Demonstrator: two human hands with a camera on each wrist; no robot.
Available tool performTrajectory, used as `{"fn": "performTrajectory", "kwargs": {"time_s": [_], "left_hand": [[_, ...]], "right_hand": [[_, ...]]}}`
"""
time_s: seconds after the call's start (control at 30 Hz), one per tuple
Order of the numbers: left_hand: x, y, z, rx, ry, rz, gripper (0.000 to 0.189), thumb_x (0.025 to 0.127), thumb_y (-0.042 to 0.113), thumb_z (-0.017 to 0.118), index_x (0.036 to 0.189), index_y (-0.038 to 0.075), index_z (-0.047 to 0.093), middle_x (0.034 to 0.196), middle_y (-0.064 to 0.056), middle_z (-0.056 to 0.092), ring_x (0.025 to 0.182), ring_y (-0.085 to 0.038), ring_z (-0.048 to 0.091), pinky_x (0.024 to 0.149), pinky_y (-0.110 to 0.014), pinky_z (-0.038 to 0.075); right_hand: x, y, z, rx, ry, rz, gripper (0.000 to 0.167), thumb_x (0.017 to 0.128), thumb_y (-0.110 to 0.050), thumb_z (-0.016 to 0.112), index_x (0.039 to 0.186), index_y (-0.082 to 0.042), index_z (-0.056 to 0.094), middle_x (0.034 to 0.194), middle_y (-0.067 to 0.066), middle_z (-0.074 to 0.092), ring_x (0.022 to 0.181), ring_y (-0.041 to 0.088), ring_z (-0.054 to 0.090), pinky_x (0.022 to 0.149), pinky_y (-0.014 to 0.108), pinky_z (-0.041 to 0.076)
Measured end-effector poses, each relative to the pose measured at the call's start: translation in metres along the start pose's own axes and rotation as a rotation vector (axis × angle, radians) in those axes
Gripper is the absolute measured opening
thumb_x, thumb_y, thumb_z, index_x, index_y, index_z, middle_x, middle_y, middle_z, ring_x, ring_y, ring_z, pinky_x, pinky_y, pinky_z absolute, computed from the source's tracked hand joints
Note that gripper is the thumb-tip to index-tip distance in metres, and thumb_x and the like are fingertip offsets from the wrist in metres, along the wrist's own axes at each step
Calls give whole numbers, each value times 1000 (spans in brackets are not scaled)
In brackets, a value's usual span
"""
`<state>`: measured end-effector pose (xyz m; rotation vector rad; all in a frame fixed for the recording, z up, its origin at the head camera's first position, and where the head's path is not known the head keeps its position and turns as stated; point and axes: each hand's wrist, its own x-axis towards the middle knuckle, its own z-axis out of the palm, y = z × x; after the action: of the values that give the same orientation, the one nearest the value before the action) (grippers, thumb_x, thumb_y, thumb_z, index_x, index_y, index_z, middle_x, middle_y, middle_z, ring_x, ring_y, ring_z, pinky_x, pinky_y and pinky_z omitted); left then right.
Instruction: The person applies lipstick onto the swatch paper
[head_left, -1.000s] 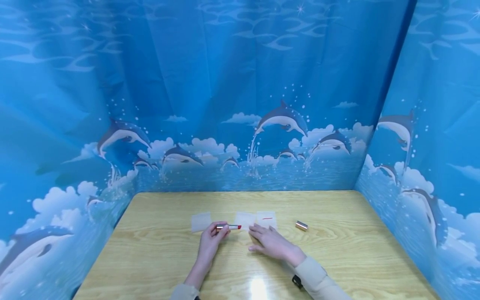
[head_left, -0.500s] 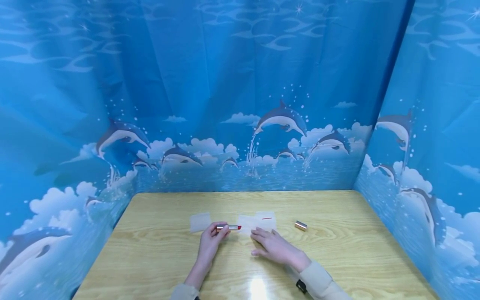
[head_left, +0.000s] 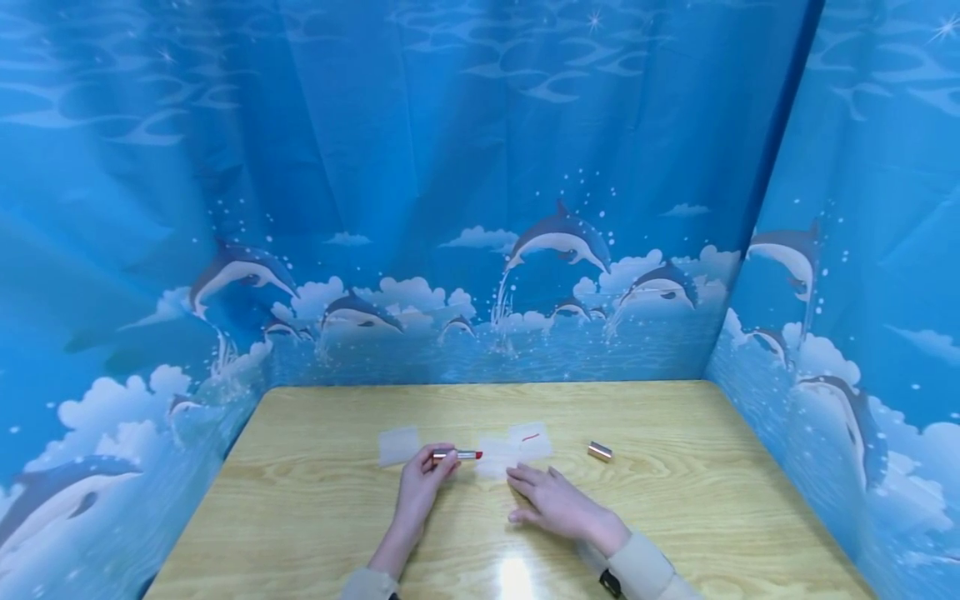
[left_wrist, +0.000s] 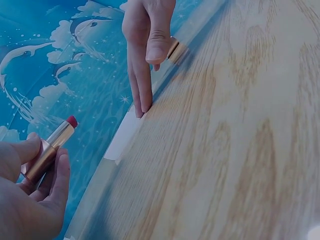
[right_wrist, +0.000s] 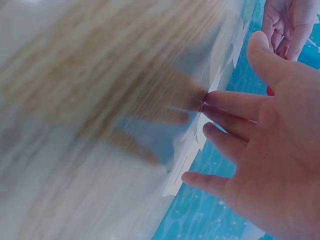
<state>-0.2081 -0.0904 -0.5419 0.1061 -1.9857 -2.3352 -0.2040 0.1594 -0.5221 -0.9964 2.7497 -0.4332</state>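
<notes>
over table: lipstick, bared red tip, shiny gold-toned tube.

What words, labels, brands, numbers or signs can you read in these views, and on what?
No readable text in any view.
Lipstick: no legible brand or lettering.
Lipstick cap: too small to tell.
Right paper slip: only a red stroke, not a letter or number.
Backdrop: dolphins and clouds, no lettering seen.
</notes>
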Motion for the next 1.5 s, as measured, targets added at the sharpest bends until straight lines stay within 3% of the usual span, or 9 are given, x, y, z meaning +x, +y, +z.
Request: {"fn": "performTrajectory", "kwargs": {"time_s": [0.37, 0.8, 1.0, 1.5], "left_hand": [[-2, -1, 2, -10, -23, 22, 40, 96, 10, 70, 121, -18, 57, 106, -22, 71, 87, -9, 70, 88, -26, 61], [-1, -2, 9, 3, -29, 2, 40, 96, 12, 71, 122, -15, 58, 112, -27, 68, 91, -12, 70, 87, -23, 60], [-2, 1, 13, 2, -39, 4, 39, 96, 11, 71, 122, -15, 58, 110, -23, 70, 93, -16, 70, 88, -26, 60], [-5, -3, 21, 17, -86, 35, 33, 94, 4, 71, 118, -16, 60, 102, -18, 71, 83, -6, 66, 89, -31, 61]], "right_hand": [[-13, -5, -1, -18, 2, -16, 70, 99, -49, 57, 149, -1, 46, 159, 12, 39, 147, 34, 36, 117, 67, 28], [-22, -9, 1, -18, 2, -22, 71, 99, -51, 56, 149, -2, 46, 159, 12, 40, 146, 34, 37, 116, 69, 28], [-26, -8, 0, -29, 1, -29, 69, 99, -51, 56, 149, -4, 47, 158, 10, 41, 146, 32, 37, 116, 69, 29], [-35, -4, 1, -16, 13, -48, 68, 99, -52, 56, 148, -4, 49, 157, 9, 44, 145, 35, 38, 113, 71, 30]]}}
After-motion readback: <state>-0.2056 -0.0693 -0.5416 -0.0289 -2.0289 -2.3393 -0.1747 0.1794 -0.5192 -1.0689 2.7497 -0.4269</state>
